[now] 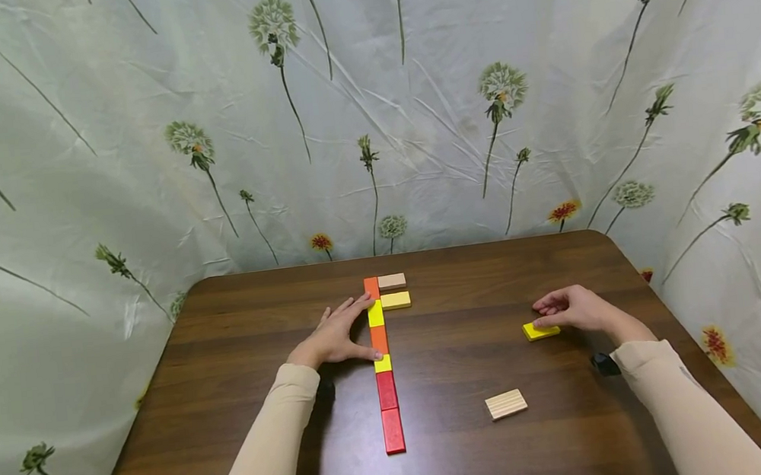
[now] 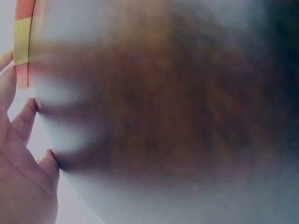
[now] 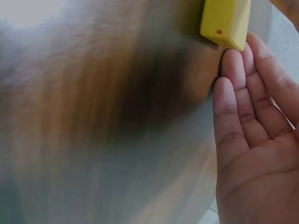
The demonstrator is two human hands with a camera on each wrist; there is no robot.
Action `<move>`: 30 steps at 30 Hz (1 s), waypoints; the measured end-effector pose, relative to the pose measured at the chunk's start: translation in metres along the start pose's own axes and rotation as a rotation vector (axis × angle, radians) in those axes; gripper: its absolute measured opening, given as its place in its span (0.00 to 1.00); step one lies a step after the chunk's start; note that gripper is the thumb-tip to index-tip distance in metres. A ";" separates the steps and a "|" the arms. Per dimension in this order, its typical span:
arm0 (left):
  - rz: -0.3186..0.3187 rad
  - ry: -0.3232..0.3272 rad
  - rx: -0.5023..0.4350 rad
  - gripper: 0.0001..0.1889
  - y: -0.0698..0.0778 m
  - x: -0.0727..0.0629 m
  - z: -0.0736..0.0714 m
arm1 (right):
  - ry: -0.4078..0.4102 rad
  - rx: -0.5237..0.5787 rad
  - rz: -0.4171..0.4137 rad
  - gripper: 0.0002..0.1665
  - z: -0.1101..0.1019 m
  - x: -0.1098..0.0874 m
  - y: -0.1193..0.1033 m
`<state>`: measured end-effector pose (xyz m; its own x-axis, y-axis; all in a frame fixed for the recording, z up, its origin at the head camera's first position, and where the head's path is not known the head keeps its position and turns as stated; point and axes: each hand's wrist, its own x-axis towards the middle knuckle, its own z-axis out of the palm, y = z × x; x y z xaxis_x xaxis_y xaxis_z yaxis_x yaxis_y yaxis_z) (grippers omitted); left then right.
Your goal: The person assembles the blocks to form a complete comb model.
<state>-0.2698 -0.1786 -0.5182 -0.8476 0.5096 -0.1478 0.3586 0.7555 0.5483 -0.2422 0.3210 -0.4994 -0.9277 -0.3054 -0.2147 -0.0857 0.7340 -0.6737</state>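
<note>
A straight column of coloured wooden blocks runs away from me: two red blocks [image 1: 390, 412] at the near end, then yellow and orange ones alternating. My left hand [image 1: 338, 335] lies along its left side, thumb and index finger spread, their tips at a yellow block [image 1: 382, 363] and near the far orange block [image 1: 372, 288]. In the left wrist view, part of the column [image 2: 22, 42] shows past the fingers. Well to the right, my right hand [image 1: 585, 309] pinches a separate yellow block [image 1: 539, 331] low over the table; its end [image 3: 224, 28] shows at the fingertips in the right wrist view.
Against the column's far right side lie a pale wood block [image 1: 392, 281] and a light yellow block [image 1: 396, 300]. A grooved plain wood block [image 1: 507, 404] lies alone nearer me. Behind the brown table [image 1: 256, 303] hangs a flower-patterned curtain [image 1: 415, 173].
</note>
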 end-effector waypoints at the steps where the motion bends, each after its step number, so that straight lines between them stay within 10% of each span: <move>1: 0.001 0.000 0.000 0.59 0.000 0.000 0.000 | 0.002 0.000 -0.008 0.30 0.001 -0.002 0.001; 30: 0.007 -0.004 -0.005 0.61 -0.006 0.004 0.002 | 0.075 -0.013 -0.001 0.23 0.010 -0.034 0.015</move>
<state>-0.2741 -0.1805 -0.5241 -0.8434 0.5168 -0.1471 0.3628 0.7496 0.5536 -0.2087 0.3362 -0.5089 -0.9521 -0.2606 -0.1599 -0.0914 0.7417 -0.6645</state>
